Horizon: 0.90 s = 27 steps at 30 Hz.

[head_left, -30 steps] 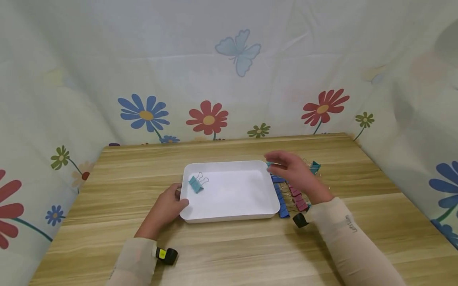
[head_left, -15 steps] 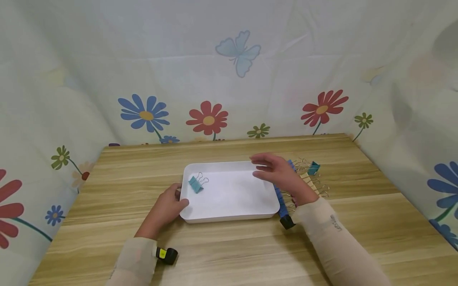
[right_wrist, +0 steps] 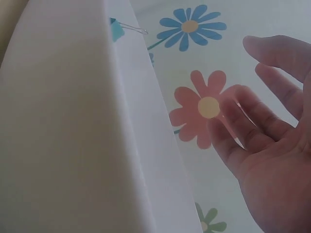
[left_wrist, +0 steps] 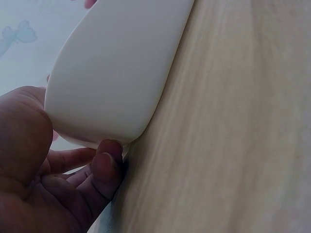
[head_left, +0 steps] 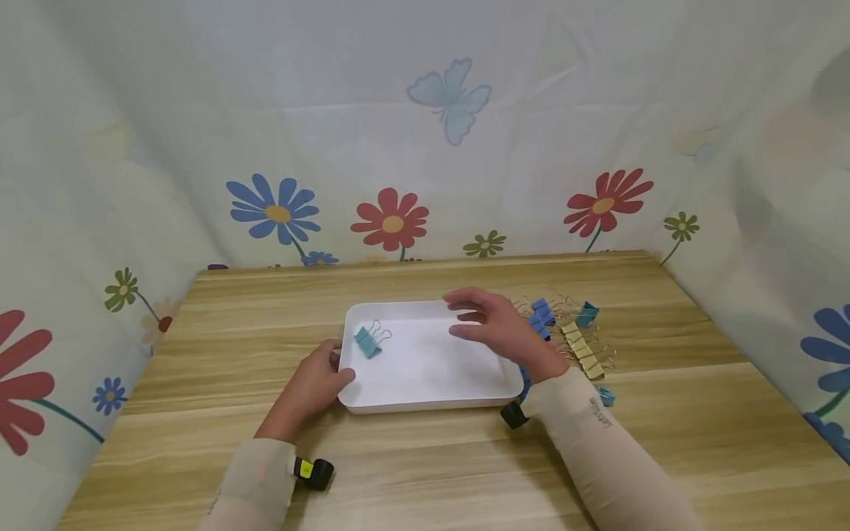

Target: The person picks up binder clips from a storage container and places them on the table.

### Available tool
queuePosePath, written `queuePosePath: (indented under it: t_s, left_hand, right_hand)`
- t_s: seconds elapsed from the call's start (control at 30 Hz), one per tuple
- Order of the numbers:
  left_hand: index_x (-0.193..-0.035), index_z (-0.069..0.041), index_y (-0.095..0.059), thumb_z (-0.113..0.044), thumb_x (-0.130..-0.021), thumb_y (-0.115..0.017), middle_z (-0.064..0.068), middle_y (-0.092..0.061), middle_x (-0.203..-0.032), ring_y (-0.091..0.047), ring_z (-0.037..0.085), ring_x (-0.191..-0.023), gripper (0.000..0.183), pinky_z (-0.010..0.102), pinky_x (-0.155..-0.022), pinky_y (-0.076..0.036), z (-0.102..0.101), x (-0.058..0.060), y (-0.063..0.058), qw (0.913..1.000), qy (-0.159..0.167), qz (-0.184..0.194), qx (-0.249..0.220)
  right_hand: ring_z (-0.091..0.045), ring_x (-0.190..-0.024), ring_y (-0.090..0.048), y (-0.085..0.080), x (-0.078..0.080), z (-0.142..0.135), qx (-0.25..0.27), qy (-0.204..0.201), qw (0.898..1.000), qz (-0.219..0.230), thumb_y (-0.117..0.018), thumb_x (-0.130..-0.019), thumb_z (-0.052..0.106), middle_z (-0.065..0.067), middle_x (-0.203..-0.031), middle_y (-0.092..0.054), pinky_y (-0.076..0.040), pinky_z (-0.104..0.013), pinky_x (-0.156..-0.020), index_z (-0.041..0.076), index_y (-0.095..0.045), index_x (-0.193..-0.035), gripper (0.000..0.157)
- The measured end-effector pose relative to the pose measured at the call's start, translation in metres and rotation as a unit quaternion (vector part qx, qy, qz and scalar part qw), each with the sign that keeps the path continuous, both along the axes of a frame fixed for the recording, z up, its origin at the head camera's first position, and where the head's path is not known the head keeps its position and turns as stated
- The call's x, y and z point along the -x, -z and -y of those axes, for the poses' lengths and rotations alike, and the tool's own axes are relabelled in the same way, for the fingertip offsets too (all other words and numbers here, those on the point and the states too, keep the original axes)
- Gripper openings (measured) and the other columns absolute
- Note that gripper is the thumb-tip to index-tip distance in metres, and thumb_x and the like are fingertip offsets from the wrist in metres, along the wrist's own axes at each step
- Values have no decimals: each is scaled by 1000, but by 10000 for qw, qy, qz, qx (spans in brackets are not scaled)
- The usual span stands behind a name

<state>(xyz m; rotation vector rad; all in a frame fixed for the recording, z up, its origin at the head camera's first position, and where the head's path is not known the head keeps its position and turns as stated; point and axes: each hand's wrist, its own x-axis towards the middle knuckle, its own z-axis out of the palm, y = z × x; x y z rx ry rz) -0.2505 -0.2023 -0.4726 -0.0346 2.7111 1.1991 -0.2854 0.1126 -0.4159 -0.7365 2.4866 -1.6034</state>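
Note:
A shallow white tray (head_left: 432,372) rests on the wooden table, with one teal binder clip (head_left: 367,343) near its left end. My left hand (head_left: 319,382) grips the tray's left side, the thumb on the rim; in the left wrist view its fingers (left_wrist: 106,167) curl against the outer wall. Over the tray's right part hovers my right hand (head_left: 494,324), fingers spread and nothing between them. The right wrist view shows that hand's bare palm (right_wrist: 277,184) above the rim. The right forearm hides some of the clips beside the tray.
Right of the tray lie more binder clips: blue ones (head_left: 541,313), a yellow row (head_left: 583,352), a teal one (head_left: 587,315) at the back and another teal one (head_left: 605,396) by the right sleeve. A flowered curtain (head_left: 332,133) stands behind the table.
My right hand has moved left from the clips to over the tray, uncovering the yellow and some blue clips. The left hand keeps its grip on the tray.

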Motion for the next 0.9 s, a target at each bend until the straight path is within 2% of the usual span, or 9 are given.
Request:
queuePosePath:
  t_s: [0.33,0.5,0.73,0.9]
  left_hand:
    - [-143,-4,-38,-20,-87,-59,17,-62,-117,-60,23,-95,62,37,-82,-54,1,0,0,10000,-15,47,-6]
    - [-144,-4,-38,-21,-87,-59,17,-62,-119,-60,24,-98,63,40,-86,-53,1,0,-1,10000,-48,57,10]
    - [-144,-5,-38,-22,-87,-59,18,-61,-125,-61,27,-104,62,44,-90,-52,-1,-1,-5,9999,-94,78,89]
    - [-144,-5,-38,-22,-88,-59,19,-60,-127,-61,28,-107,62,45,-92,-51,-2,-1,-7,9999,-69,87,101]
  right_hand:
    - [-28,-122,-55,2,4,20,-22,-62,10000,57,-73,-85,15,-6,-131,-59,-45,-47,-103,16,-59,-128,46]
    - [-24,-122,-56,4,7,32,-159,38,9998,152,-74,-84,18,-1,-129,-59,-45,-44,-103,20,-60,-128,46]
    - [-32,-124,-55,3,13,52,-189,66,9996,189,-73,-85,17,-1,-127,-61,-46,-43,-102,20,-61,-126,43]
    - [-30,-124,-55,3,18,64,-332,117,9989,306,-73,-85,20,-1,-128,-61,-47,-41,-101,21,-62,-125,42]
